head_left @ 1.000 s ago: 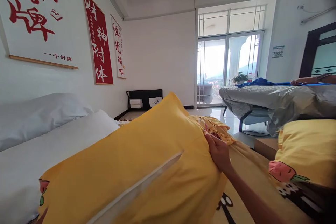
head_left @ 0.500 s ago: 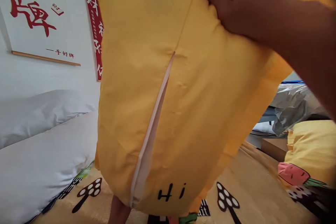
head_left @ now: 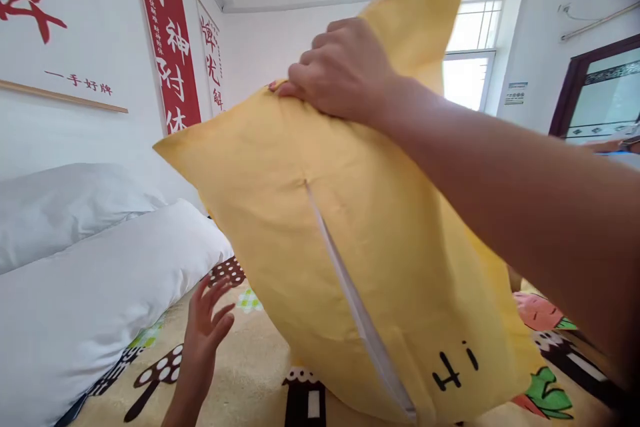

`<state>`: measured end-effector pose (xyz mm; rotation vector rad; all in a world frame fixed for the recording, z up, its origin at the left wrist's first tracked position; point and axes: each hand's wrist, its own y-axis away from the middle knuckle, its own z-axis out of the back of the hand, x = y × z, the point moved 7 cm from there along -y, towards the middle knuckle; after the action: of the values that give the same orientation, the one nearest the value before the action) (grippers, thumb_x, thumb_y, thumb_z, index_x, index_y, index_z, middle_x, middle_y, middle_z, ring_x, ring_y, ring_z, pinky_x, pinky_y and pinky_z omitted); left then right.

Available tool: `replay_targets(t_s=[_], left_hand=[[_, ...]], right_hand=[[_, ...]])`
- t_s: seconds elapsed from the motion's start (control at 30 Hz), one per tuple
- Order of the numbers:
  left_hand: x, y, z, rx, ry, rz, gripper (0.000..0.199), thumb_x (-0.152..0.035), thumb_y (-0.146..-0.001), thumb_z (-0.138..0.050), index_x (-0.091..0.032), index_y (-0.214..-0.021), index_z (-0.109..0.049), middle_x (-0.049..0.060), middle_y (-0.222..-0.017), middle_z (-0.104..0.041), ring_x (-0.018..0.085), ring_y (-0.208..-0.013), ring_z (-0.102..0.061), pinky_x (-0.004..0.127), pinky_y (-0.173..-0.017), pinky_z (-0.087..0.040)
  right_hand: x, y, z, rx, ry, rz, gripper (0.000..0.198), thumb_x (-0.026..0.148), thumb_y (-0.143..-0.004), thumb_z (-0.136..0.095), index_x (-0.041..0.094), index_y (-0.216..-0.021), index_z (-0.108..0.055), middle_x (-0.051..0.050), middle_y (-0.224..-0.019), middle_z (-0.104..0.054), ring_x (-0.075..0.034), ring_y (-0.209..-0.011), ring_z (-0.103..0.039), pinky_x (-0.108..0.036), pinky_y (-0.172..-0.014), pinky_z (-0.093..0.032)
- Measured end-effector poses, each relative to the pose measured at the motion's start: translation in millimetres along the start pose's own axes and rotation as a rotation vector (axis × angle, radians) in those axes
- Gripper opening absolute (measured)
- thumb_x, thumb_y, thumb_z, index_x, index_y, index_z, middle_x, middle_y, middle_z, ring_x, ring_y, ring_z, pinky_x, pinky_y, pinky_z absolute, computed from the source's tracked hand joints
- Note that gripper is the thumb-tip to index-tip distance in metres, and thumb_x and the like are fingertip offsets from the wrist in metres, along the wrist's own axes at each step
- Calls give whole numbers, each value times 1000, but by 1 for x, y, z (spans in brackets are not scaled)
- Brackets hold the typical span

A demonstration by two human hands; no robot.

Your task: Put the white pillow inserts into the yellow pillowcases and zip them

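A yellow pillow (head_left: 280, 233) in a case with a long slit down its face tilts in front of me, and white shows through the gap. Black "Hi" lettering is printed near its lower right corner. My right hand (head_left: 345, 70) is closed on the pillow's upper edge, holding it up, and the forearm crosses in front of its right side. Apart from the pillow, to its lower left, my left hand (head_left: 206, 320) is raised over the patterned blanket (head_left: 250, 380) with fingers spread and nothing in it.
Two white pillows (head_left: 115, 293) lie against the wall at left. Scrolls with red and white lettering, among them a red banner (head_left: 167, 40), hang above. A window (head_left: 473, 67) and a dark-framed door (head_left: 600, 90) stand at the back right. Part of a pink strawberry print (head_left: 540, 310) shows at right.
The pillow has swung so its top leans left and its lower end right. My left hand has come off its bottom and opened. The view has tipped up, showing the ceiling and window.
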<state>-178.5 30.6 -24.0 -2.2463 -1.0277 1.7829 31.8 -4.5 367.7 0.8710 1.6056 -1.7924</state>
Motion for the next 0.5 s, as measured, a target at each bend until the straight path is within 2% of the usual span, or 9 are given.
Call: replay_targets(t_s=[0.07, 0.17, 0.27, 0.33, 0.4, 0.43, 0.47, 0.5], left_hand=[[4, -20, -7, 64, 113, 34, 90, -50, -58, -81, -34, -137, -41, 8, -141, -49, 31, -133, -41, 37, -93, -48], [42, -29, -28, 186, 255, 225, 86, -50, -47, -85, -24, -123, -56, 11, -123, -63, 37, -124, -49, 43, -94, -49], [75, -28, -25, 92, 341, 322, 70, -44, -42, -88, -19, -103, -63, 9, -102, -71, 37, -113, -58, 43, -88, -53], [83, -28, -19, 38, 390, 323, 67, -43, -42, -88, -20, -100, -63, 7, -101, -71, 35, -108, -61, 43, -87, -54], [80, -28, -16, 56, 413, 321, 69, -43, -43, -87, -20, -103, -63, 8, -104, -71, 34, -107, -62, 43, -88, -54], [77, -27, -16, 76, 418, 323, 70, -44, -43, -87, -19, -104, -63, 9, -106, -71, 34, -107, -62, 43, -89, -53], [73, -26, -17, 93, 420, 336, 71, -44, -43, -88, -19, -105, -64, 10, -108, -70, 35, -108, -61, 43, -90, -53], [70, -24, -18, 100, 420, 358, 71, -45, -43, -88, -18, -105, -64, 11, -109, -70, 35, -109, -61, 43, -91, -52]], right_hand=[[10, -11, 1, -33, -76, 13, 68, 43, -102, -8, 10, -93, -67, -8, -94, -71, -20, -101, -61, -41, -87, -46], [27, -19, -1, -89, -214, -4, 71, 44, -101, 0, 12, -103, -64, -4, -109, -68, -19, -118, -50, -42, -100, -37], [36, 8, -9, -102, -392, -58, 56, 52, -99, -13, 23, -134, -46, -1, -141, -49, -23, -133, -38, -48, -108, -29], [38, 60, -20, -62, -554, -139, 63, 59, -94, -26, 25, -147, -25, -4, -154, -30, -30, -139, -28, -56, -108, -27], [42, 138, -41, 59, -734, -272, 77, 62, -90, -36, 25, -152, -8, -9, -156, -25, -32, -138, -31, -55, -103, -35], [46, 183, -54, 138, -833, -341, 78, 60, -90, -38, 27, -152, -5, -10, -154, -29, -28, -133, -40, -48, -98, -43], [51, 227, -67, 212, -934, -400, 70, 54, -92, -36, 31, -152, -8, -10, -149, -39, -24, -123, -52, -39, -87, -49], [57, 269, -76, 254, -980, -454, 59, 49, -94, -33, 35, -150, -18, -9, -136, -54, -21, -110, -61, -34, -77, -50]])
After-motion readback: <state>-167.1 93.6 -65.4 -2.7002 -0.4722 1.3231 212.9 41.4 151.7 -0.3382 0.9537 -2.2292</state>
